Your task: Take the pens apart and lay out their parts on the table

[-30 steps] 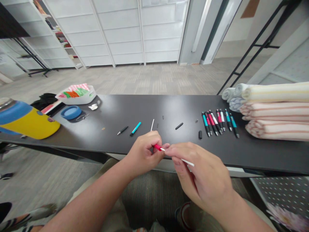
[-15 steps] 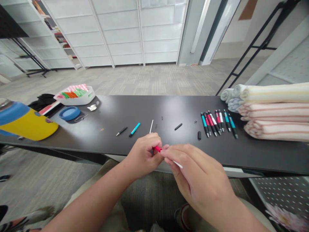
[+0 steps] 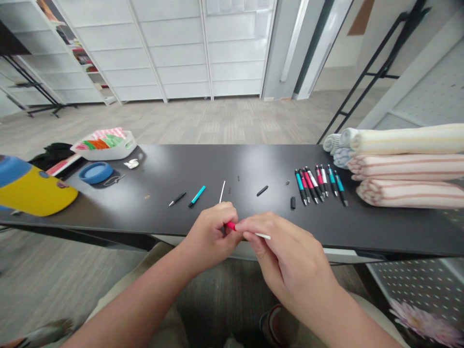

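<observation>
My left hand [image 3: 212, 234] is closed around a red pen barrel [image 3: 230, 225], whose end shows between thumb and forefinger. My right hand [image 3: 293, 253] pinches a thin white pen refill [image 3: 263, 236] against the barrel's end; how far it sits inside is hidden by the fingertips. Just beyond the hands, another white refill [image 3: 222, 191] lies on the table. To its left are a teal pen barrel [image 3: 197, 196] and a black pen piece with a silver tip [image 3: 177, 199]. On the right lie a slim black pen piece [image 3: 262, 191] and a short black piece [image 3: 293, 203].
Several teal, red and white pens [image 3: 313, 186] lie in a row, beside stacked rolled towels [image 3: 409, 164]. Tiny dark parts [image 3: 229, 191] dot the dark table [image 3: 188, 164]. At left are a yellow-blue bottle [image 3: 39, 191], a blue lid [image 3: 95, 173] and a white basket [image 3: 119, 152].
The whole view has shifted slightly, so the table things appear a little further left. Both hands keep nearly the same hold on the red barrel and white refill.
</observation>
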Demonstrator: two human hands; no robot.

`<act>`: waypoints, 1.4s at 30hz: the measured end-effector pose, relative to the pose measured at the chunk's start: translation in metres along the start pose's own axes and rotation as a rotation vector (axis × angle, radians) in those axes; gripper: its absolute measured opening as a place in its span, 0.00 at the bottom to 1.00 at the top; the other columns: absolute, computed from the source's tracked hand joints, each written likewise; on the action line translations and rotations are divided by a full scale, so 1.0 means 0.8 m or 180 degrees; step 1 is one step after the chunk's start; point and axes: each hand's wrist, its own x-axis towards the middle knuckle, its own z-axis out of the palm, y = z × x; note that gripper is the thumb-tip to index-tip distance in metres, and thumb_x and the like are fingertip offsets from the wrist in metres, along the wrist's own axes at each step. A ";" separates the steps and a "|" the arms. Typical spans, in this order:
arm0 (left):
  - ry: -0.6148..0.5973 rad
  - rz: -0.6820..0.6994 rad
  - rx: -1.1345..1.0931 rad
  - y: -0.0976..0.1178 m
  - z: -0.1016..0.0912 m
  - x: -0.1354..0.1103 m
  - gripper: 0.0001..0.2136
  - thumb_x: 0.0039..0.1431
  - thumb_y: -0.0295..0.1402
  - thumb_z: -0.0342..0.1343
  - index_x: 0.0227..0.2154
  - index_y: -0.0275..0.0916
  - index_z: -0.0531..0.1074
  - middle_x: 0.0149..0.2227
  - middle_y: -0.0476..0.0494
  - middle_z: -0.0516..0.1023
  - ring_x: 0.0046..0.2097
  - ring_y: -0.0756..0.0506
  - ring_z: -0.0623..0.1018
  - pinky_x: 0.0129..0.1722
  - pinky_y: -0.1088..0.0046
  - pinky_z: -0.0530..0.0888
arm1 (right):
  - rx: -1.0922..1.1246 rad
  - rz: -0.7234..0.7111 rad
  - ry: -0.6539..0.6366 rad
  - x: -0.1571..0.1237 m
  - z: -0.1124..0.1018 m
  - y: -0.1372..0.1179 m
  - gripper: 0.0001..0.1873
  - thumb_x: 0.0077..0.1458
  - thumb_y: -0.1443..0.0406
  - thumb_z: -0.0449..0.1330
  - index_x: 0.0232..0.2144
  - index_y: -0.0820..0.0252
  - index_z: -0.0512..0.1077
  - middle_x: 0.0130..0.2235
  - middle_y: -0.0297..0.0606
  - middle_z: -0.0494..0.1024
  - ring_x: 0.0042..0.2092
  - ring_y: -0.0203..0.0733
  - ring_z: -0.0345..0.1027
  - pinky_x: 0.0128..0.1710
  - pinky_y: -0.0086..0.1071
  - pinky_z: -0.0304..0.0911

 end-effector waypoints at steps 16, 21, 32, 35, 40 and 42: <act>-0.0100 -0.0094 0.0065 -0.005 -0.003 0.000 0.16 0.67 0.35 0.55 0.24 0.40 0.59 0.27 0.50 0.66 0.30 0.49 0.66 0.31 0.72 0.60 | 0.0176 -0.0173 0.0022 0.001 0.002 0.012 0.11 0.68 0.74 0.58 0.48 0.60 0.76 0.43 0.40 0.83 0.44 0.40 0.77 0.46 0.34 0.73; -0.0142 -0.0037 0.0081 -0.009 -0.009 0.001 0.16 0.72 0.36 0.51 0.26 0.40 0.62 0.28 0.49 0.67 0.32 0.48 0.66 0.34 0.70 0.61 | 0.0141 -0.0058 0.0599 -0.005 -0.026 0.000 0.11 0.68 0.72 0.56 0.48 0.56 0.74 0.47 0.41 0.82 0.51 0.44 0.76 0.53 0.38 0.70; 0.0066 -0.0076 0.0262 -0.021 -0.028 0.005 0.17 0.74 0.36 0.49 0.25 0.40 0.61 0.28 0.50 0.65 0.32 0.48 0.66 0.35 0.69 0.62 | -0.1182 -0.0042 -0.0514 -0.005 -0.017 0.024 0.13 0.73 0.65 0.55 0.57 0.58 0.69 0.39 0.38 0.85 0.35 0.43 0.77 0.43 0.39 0.63; 0.0044 -0.0100 0.0259 -0.019 -0.028 0.006 0.17 0.74 0.36 0.50 0.25 0.40 0.62 0.28 0.50 0.66 0.32 0.48 0.66 0.35 0.69 0.62 | -0.0848 0.0131 -0.0492 -0.003 -0.017 0.012 0.09 0.73 0.65 0.55 0.52 0.56 0.70 0.38 0.36 0.85 0.34 0.42 0.76 0.39 0.37 0.64; 0.0009 -0.0045 0.0150 -0.017 -0.027 0.005 0.18 0.74 0.35 0.49 0.25 0.40 0.62 0.28 0.50 0.66 0.32 0.48 0.66 0.35 0.68 0.62 | 0.0452 0.1023 -0.0749 0.001 -0.020 -0.001 0.06 0.72 0.65 0.56 0.45 0.52 0.73 0.37 0.29 0.83 0.35 0.36 0.77 0.36 0.30 0.66; 0.0015 -0.0056 0.0103 -0.017 -0.027 0.005 0.18 0.74 0.35 0.50 0.25 0.40 0.62 0.28 0.50 0.66 0.32 0.48 0.66 0.35 0.68 0.62 | 0.1058 0.1443 -0.0856 0.002 -0.021 0.001 0.08 0.73 0.62 0.55 0.45 0.52 0.75 0.37 0.30 0.83 0.36 0.36 0.78 0.37 0.29 0.68</act>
